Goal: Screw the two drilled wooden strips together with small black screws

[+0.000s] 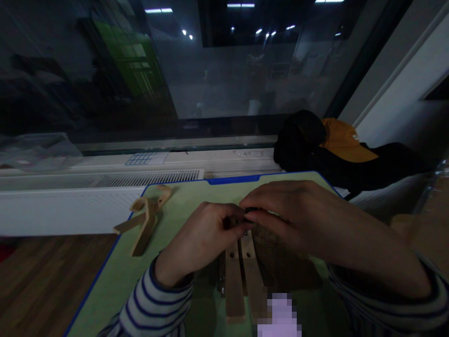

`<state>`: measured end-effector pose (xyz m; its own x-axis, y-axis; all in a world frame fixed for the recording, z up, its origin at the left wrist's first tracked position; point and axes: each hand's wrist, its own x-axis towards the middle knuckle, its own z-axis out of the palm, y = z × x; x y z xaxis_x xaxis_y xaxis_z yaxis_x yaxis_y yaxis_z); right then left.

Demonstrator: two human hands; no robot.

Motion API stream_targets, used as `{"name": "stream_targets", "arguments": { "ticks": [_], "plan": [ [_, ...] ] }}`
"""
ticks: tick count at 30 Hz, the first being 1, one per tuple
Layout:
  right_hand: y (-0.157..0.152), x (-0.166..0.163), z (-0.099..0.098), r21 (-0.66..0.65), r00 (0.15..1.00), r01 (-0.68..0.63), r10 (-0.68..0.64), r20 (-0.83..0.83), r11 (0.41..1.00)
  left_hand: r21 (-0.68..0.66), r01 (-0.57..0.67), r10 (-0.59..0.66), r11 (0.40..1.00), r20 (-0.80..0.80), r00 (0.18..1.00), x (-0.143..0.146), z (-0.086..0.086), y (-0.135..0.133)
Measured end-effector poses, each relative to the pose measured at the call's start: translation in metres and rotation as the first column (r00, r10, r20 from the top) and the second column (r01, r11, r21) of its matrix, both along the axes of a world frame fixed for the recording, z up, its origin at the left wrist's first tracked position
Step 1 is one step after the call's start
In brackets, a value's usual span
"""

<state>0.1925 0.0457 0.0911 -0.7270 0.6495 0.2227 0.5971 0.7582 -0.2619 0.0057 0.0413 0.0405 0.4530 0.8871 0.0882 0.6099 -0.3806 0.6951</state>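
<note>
Lengthwise toward window (pixel 217 79), two wooden pieces (pixel 235 285)

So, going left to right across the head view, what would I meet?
Clear plastic → hooked wooden piece → left hand → right hand → orange cap.

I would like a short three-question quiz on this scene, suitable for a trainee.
1. True or false: the left hand and right hand are close together above two long, pale wooden strips.
2. Which colour edges the light-green tabletop: A red, B blue, C white?
3. On which side of the hands is the cluster of pale wooden parts with a curved piece?
Key: 1 true; 2 B; 3 left.
</note>
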Motion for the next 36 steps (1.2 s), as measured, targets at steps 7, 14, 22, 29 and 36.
{"name": "stream_targets", "arguments": {
  "ticks": [7, 14, 22, 29, 36],
  "plan": [
    [0.0009, -0.0018, -0.0012, 0.024, 0.999, 0.035, -0.035, 0.026, 0.999, -0.014, 0.038, -0.039, 0.999, -0.044, 0.998, -0.0001, 0.0001, -0.0009],
    [0.0018, -0.0008, -0.0027, 0.042, 0.998, 0.051, -0.052, 0.030, 0.998, -0.008, 0.026, -0.026, 1.000, -0.032, 0.999, -0.0003, -0.0001, -0.0003],
    [0.0004, -0.0003, -0.0007, 0.048, 1.000, 0.024, -0.025, 0.010, 0.999, 0.002, 0.019, -0.019, 1.000, -0.026, 0.999, 0.0001, -0.0016, 0.0010],
    [0.0014, 0.0008, 0.0007, -0.036, 1.000, -0.027, 0.027, -0.015, 0.999, 0.017, -0.001, 0.001, 1.000, -0.024, 1.000, -0.0012, -0.0014, 0.0014],
    [0.0016, 0.0009, -0.0005, -0.017, 1.000, -0.022, 0.022, -0.015, 1.000, 0.004, -0.044, 0.044, 0.999, -0.002, 0.999, 0.0002, -0.0017, 0.0006]
  ]
}}
